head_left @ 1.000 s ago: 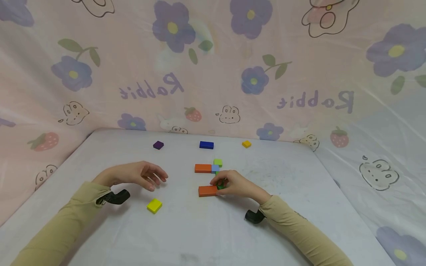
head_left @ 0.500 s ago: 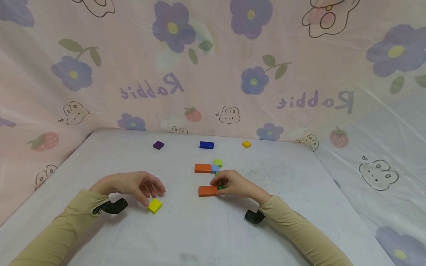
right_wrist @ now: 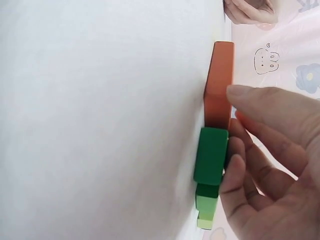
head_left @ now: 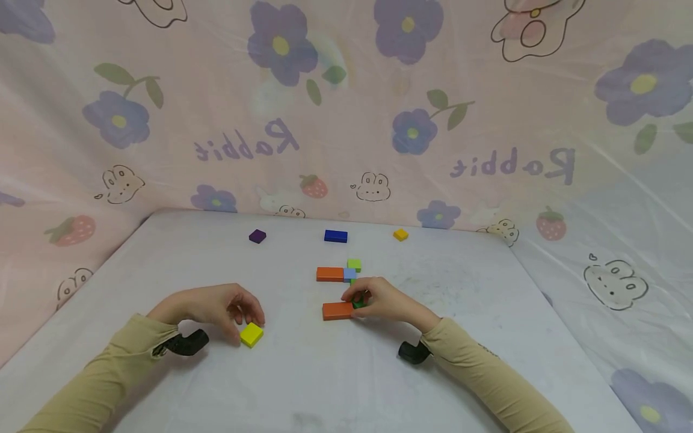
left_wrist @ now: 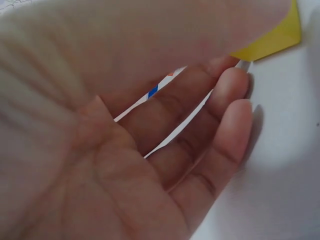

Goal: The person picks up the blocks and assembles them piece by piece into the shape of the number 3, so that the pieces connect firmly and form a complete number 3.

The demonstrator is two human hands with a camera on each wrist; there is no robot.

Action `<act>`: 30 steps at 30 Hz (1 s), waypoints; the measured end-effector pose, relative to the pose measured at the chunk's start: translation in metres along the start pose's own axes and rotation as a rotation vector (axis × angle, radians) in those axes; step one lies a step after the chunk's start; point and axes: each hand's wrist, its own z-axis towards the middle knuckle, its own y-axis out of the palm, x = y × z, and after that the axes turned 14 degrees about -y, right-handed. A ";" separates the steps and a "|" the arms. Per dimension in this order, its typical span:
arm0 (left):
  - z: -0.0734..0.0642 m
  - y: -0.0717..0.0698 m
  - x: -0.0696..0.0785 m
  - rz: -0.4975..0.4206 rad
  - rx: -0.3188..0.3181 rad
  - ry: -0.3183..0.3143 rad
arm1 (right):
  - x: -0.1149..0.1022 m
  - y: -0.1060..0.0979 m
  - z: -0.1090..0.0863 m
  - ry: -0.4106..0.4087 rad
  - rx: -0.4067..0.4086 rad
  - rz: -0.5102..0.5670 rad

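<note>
My left hand [head_left: 219,307] is low over the table around a yellow square block [head_left: 251,335]. Its thumb lies along the block's left edge, and the forefinger bends to the far right edge; in the left wrist view the thumb hides most of the yellow block [left_wrist: 277,42]. My right hand [head_left: 387,300] holds the right end of the nearer orange block [head_left: 337,311] between thumb and forefinger. Its other fingers curl beside a dark green block [right_wrist: 211,156], which meets the orange block's end. Lighter green blocks [right_wrist: 206,202] continue the line beyond it.
Behind the right hand, another orange block [head_left: 329,274] touches a light blue block [head_left: 350,275], with a lime block [head_left: 354,264] just past it. Along the back lie a purple block [head_left: 257,236], a dark blue block [head_left: 335,236] and an amber block [head_left: 400,234]. A printed curtain [head_left: 346,120] hangs behind.
My left hand has come down and nearer to the yellow block, and its fingers have drawn in around it. My right hand and the joined blocks stay where they were.
</note>
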 end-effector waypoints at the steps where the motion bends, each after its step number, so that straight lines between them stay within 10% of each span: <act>1: 0.000 0.001 0.000 0.000 0.009 -0.010 | 0.000 0.001 0.000 0.000 0.001 0.002; 21: 0.004 0.006 0.000 0.043 0.129 -0.085 | 0.001 -0.002 -0.001 -0.019 -0.007 0.000; 30: 0.017 0.001 0.003 -0.023 0.182 -0.007 | 0.002 -0.002 -0.001 -0.020 -0.008 -0.002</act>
